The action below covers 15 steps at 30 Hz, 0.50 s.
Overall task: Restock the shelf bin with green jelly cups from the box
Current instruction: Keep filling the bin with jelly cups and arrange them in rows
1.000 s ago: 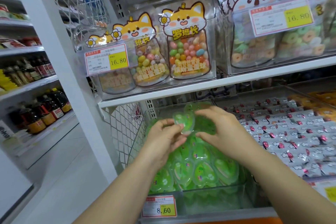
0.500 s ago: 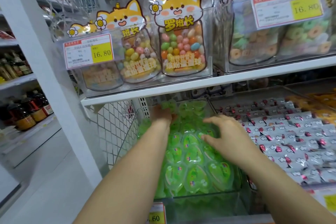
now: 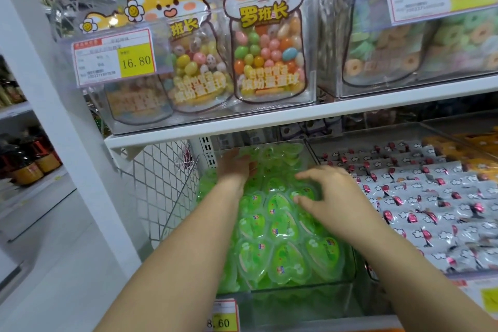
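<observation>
Green jelly cups (image 3: 272,232) fill a clear shelf bin (image 3: 296,302) on the lower shelf. My left hand (image 3: 234,167) reaches to the back of the bin, under the upper shelf. Its fingers lie among the rear cups and are blurred, so I cannot tell whether they hold one. My right hand (image 3: 331,197) rests on top of the pile in the middle of the bin, fingers spread and holding nothing. The box is not in view.
The upper shelf edge (image 3: 296,118) hangs low over the bin's back. A wire mesh panel (image 3: 161,178) stands to the bin's left. A bin of silver wrapped sweets (image 3: 431,197) lies to its right. A price tag (image 3: 223,315) hangs below the bin.
Both hands held one green cup above the pile a second ago. My left hand then moved to the bin's back, and my right hand let go and lowered onto the pile.
</observation>
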Tool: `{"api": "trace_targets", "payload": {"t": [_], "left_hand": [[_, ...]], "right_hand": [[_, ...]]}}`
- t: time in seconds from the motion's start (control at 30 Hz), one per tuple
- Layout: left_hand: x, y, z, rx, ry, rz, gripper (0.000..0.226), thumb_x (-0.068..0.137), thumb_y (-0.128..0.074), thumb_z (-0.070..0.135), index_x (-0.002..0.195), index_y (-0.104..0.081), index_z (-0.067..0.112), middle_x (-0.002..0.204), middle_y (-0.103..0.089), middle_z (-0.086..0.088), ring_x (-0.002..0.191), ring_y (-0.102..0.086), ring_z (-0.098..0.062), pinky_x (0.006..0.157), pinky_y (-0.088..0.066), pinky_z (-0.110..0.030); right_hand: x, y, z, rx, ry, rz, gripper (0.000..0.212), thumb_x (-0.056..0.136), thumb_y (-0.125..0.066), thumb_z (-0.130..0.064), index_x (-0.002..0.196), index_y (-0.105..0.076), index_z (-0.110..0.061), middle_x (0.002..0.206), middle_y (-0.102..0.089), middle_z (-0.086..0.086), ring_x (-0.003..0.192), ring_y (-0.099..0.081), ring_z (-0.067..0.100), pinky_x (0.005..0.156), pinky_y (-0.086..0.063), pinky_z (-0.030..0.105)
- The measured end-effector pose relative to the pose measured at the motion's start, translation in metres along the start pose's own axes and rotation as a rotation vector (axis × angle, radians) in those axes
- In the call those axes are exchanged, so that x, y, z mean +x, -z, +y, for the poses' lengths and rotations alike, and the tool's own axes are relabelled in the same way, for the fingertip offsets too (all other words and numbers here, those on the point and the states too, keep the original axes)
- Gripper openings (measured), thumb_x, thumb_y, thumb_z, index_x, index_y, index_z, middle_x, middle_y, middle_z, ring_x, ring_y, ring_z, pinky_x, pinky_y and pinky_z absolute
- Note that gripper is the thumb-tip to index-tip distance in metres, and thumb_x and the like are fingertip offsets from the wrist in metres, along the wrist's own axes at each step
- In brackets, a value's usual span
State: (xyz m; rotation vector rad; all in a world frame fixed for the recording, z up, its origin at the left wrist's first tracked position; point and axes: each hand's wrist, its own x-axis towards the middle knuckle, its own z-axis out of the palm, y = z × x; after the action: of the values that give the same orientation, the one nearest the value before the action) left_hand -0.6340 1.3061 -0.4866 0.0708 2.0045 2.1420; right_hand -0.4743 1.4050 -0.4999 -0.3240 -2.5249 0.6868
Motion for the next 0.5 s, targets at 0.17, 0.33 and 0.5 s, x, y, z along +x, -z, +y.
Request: {"api": "trace_targets", "payload": {"t": [0.17, 0.33, 0.5], "left_hand": [[-0.005, 0.006, 0.008, 0.145, -0.029, -0.05, 0.038, 0.096, -0.044, -0.003, 0.132, -0.044, 0.004, 0.104, -0.058, -0.01, 0.079, -0.062, -0.021, 0.08, -0.055, -0.036], [-0.022, 0.026, 0.027, 0.718, -0.305, -0.105, 0.034, 0.093, -0.049, 0.004, 0.126, -0.052, 0.0, 0.126, -0.057, -0.02, 0.112, -0.057, -0.035, 0.095, -0.048, -0.046], [-0.037, 0.059, 0.044, 1.191, -0.531, 0.039, 0.043, 0.091, -0.049, 0.007, 0.13, -0.054, 0.021, 0.133, -0.055, -0.01, 0.115, -0.056, -0.03, 0.095, -0.045, -0.031]], "right_hand": [[0.0, 0.0, 0.0, -0.007, -0.001, -0.008, 0.042, 0.083, -0.067, -0.034, 0.123, -0.058, -0.027, 0.13, -0.053, -0.002, 0.125, -0.036, 0.017, 0.101, -0.03, 0.025], [-0.004, 0.002, -0.004, 0.004, -0.003, 0.005, 0.039, 0.083, -0.067, -0.031, 0.12, -0.06, -0.025, 0.127, -0.055, -0.002, 0.123, -0.04, 0.018, 0.098, -0.033, 0.026], [-0.014, 0.005, -0.012, 0.006, 0.006, 0.063, 0.032, 0.083, -0.067, -0.025, 0.115, -0.065, -0.021, 0.125, -0.057, -0.002, 0.12, -0.046, 0.019, 0.096, -0.034, 0.025]]}}
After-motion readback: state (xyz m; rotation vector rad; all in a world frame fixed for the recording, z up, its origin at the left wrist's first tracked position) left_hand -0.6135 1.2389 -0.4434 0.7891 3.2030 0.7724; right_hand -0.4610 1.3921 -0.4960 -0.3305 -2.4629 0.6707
